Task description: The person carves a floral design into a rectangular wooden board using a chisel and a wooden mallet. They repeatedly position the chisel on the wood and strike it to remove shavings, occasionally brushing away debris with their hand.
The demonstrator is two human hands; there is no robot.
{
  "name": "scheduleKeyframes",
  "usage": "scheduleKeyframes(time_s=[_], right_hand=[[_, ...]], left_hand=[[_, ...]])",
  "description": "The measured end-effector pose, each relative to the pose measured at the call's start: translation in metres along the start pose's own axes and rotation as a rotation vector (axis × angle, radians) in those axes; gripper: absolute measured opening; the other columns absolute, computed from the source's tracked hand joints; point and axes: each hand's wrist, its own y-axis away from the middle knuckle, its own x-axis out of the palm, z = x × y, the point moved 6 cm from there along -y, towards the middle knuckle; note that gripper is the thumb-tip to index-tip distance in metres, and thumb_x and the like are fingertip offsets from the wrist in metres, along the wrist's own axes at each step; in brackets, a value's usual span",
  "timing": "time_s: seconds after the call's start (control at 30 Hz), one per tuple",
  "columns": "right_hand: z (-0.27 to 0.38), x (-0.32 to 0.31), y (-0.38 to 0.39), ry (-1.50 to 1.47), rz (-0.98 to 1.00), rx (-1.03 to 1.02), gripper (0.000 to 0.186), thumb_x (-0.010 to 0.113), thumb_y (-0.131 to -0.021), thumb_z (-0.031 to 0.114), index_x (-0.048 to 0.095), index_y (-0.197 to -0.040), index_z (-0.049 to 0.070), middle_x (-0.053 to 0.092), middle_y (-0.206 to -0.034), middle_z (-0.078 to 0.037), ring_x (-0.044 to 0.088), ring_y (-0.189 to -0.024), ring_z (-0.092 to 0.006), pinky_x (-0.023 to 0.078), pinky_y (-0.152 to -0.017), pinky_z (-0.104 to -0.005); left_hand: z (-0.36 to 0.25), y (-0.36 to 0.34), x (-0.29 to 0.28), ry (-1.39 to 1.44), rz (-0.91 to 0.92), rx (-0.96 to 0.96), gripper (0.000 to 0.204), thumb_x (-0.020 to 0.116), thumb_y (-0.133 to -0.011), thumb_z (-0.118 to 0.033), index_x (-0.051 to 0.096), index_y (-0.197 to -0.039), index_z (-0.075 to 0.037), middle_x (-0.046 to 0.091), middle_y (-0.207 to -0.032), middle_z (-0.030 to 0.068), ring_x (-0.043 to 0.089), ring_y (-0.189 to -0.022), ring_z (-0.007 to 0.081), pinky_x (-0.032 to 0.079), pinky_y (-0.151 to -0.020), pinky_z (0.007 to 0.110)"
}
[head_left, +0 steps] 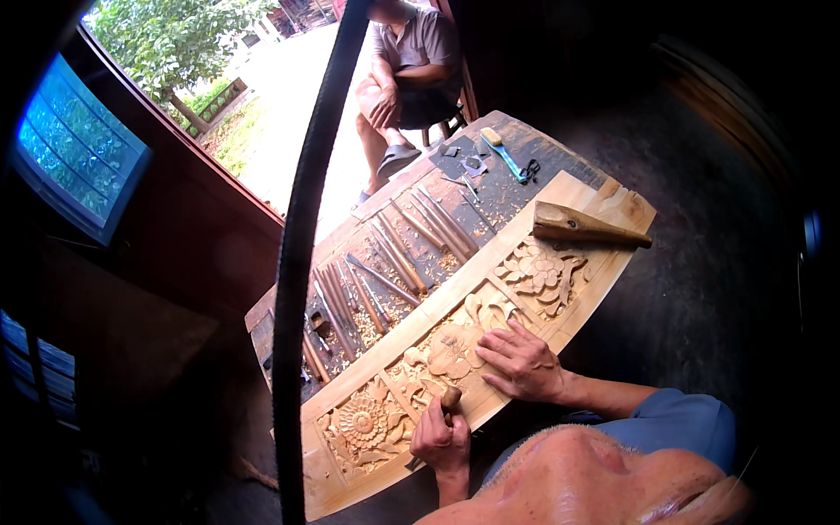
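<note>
A long pale wooden board [337, 494] carved with flowers and leaves in framed panels lies slanting across the bench before me. My left hand [442, 435] is closed around a wooden-handled tool [451, 398] at the board's near edge; the rounded handle end sticks up from the fist, and the tool's working end cannot be made out. Flat on the middle panel rests my right hand [525, 363], fingers stretched out beside a carved flower [455, 350], holding nothing. A thick wooden mallet [586, 226] lies across the board's far right end.
Several wooden-handled chisels [385, 284] lie in rows among shavings on the dark bench [534, 144] beyond the board. A blue-handled brush [505, 156] and black scissors [529, 171] lie farther back. A seated person [407, 66] is past the bench; a black strap [302, 236] crosses the view.
</note>
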Motion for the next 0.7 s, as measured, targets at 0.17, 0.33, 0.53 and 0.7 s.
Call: scheduleKeyframes(time_s=[0.17,0.33,0.53,0.7], right_hand=[[0.0005,0.0007,0.0006,0.005,-0.003,0.0,0.048,0.086,-0.087,0.03,0.075,-0.126,0.004,0.072,-0.13,-0.012,0.066,-0.13,-0.0319,0.047,-0.117,-0.0565],[0.0001,0.0008,0.0009,0.001,0.039,0.021,0.047,0.082,-0.091,0.033,0.074,-0.128,0.004,0.072,-0.132,-0.012,0.065,-0.131,-0.0298,0.045,-0.119,-0.0564],[0.0011,-0.0008,-0.0006,-0.002,0.03,0.01,0.048,0.083,-0.09,0.032,0.075,-0.127,0.003,0.073,-0.13,-0.011,0.064,-0.13,-0.0296,0.045,-0.119,-0.0563],[0.0015,-0.0013,-0.0009,-0.007,0.04,0.021,0.046,0.083,-0.09,0.032,0.075,-0.127,0.004,0.073,-0.13,-0.011,0.064,-0.13,-0.0294,0.044,-0.119,-0.0563]], left_hand=[[0.0027,0.0031,0.0024,-0.013,-0.043,0.034,0.033,0.07,-0.082,-0.014,0.075,-0.113,-0.008,0.073,-0.085,0.0105,0.071,-0.072,0.0343,0.056,-0.066,0.045],[0.0008,0.0014,0.0016,-0.018,-0.041,0.035,0.033,0.07,-0.081,-0.012,0.075,-0.113,-0.008,0.072,-0.085,0.0103,0.071,-0.072,0.0341,0.056,-0.066,0.045],[0.0017,0.0021,0.0018,-0.01,-0.063,0.042,0.031,0.072,-0.08,-0.009,0.075,-0.112,-0.009,0.072,-0.084,0.0091,0.071,-0.072,0.033,0.056,-0.066,0.044],[0.0001,0.0022,0.002,-0.006,-0.089,0.045,0.029,0.072,-0.082,-0.011,0.075,-0.111,-0.009,0.072,-0.084,0.0088,0.071,-0.072,0.0331,0.056,-0.066,0.044]])
